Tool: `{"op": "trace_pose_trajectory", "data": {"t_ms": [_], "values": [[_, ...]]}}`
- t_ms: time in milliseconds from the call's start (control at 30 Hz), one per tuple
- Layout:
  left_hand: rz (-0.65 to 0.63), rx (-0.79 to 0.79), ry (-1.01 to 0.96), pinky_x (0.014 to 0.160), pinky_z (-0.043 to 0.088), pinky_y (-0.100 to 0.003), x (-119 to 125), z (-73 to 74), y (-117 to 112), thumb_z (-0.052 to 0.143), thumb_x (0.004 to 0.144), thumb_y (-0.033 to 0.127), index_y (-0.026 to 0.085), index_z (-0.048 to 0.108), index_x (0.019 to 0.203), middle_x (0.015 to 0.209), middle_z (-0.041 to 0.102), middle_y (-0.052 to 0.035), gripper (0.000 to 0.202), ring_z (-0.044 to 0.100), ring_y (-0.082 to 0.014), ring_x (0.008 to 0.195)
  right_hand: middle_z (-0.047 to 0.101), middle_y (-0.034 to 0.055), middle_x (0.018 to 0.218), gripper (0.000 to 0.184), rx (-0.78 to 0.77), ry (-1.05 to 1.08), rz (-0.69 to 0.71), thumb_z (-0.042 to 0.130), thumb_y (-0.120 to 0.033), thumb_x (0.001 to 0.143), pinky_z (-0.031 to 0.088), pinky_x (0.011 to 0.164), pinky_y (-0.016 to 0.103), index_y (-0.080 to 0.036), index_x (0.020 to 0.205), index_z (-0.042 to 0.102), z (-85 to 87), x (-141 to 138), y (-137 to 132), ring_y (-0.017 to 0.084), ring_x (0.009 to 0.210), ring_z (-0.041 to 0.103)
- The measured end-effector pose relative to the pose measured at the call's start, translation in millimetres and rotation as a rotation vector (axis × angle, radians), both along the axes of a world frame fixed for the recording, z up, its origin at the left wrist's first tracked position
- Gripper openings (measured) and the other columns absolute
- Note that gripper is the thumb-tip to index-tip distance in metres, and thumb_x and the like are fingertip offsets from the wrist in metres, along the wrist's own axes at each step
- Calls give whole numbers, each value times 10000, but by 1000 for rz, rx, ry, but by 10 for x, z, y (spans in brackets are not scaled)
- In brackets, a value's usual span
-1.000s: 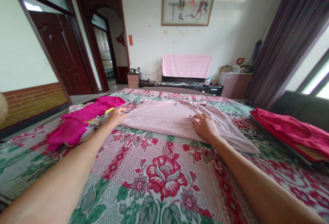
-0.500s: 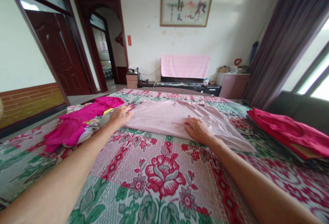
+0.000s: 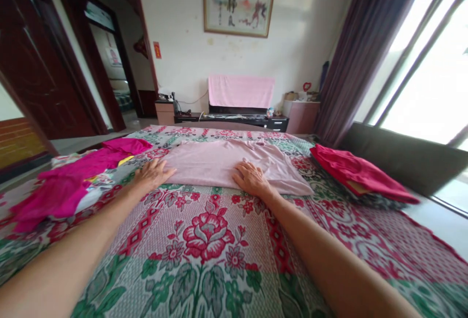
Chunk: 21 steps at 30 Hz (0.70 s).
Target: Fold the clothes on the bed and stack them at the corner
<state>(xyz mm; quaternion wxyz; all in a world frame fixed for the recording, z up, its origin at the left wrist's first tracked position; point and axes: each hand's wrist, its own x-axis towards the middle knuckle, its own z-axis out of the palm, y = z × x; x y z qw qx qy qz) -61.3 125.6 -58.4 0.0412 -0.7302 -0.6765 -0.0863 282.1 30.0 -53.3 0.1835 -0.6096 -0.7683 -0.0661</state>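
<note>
A pale pink garment (image 3: 204, 164), which looks like a shirt, lies spread out on the flowered bed cover (image 3: 208, 235). At its left end rests my left hand (image 3: 152, 173), palm down with the fingers spread, partly on the cloth. My right hand (image 3: 251, 177) lies flat on the garment's near part, right of the middle, fingers apart. Neither hand grips the cloth. Small wrinkles show at the garment's right side, and its near edge runs fairly straight between the hands.
To the left lies a loose pile with a magenta garment (image 3: 66, 177) on top. Folded clothes with a red garment (image 3: 354, 169) uppermost are stacked at the right. Beyond the bed stands a low black cabinet (image 3: 234, 121); a dark grey panel (image 3: 405, 157) stands by the window.
The view has turned to the right. My left hand's fingers have spread out on the cloth. The garment's right near corner, which stuck out before, now lies tucked in closer.
</note>
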Motion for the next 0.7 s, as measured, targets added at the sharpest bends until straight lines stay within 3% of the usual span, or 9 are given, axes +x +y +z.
{"op": "trace_pose_trajectory", "data": {"t_ms": [67,167,233,333,467,567,700], "values": [[46,124,7,1027,297,-573,112,37,-120,381,840,608,218,457,1370,1496,340,-149,662,314,-392,1337,498,113,1358,360,66,2,-23,433,-348,919,340,997,411,-186,1214,561,18,-26,-33,252,1234,416],[-57,245,-10,1029,346,-449,320,112,-302,394,878,432,188,559,1274,1389,481,-140,493,424,-310,1263,516,119,1332,347,116,-18,-25,412,-232,907,309,1017,394,-173,1207,576,55,-51,-106,245,1197,434],[-137,232,-60,983,394,-354,459,141,-385,343,902,382,181,635,1148,1240,599,-120,432,521,-247,1150,547,110,1289,347,107,-27,-9,401,-192,897,315,1006,377,-180,1182,599,81,-38,-171,238,1173,449],[-184,185,-97,909,427,-291,661,121,-460,311,915,377,194,673,990,1075,670,-89,413,582,-208,1035,576,100,1245,350,105,6,-58,391,-195,897,343,977,362,-196,1167,614,119,68,-266,233,1131,484],[-190,161,-77,875,438,-289,935,22,-563,329,912,399,202,668,985,1066,672,-88,398,598,-214,1029,608,102,1199,399,75,96,-288,392,-142,863,404,926,336,-202,1186,618,175,404,-308,225,1070,555],[-170,171,-53,919,430,-340,1083,-56,-644,354,899,448,191,653,1085,1169,635,-120,436,570,-261,1100,642,98,1165,427,29,208,-444,393,-114,836,447,887,285,-183,1183,633,212,725,-245,200,1034,606],[-152,192,-44,999,386,-406,1129,-135,-674,372,887,468,162,597,1222,1323,542,-155,506,488,-307,1218,676,82,1139,413,-21,301,-531,432,-158,820,470,849,243,-176,1173,645,273,1026,-72,184,1021,633]]}}
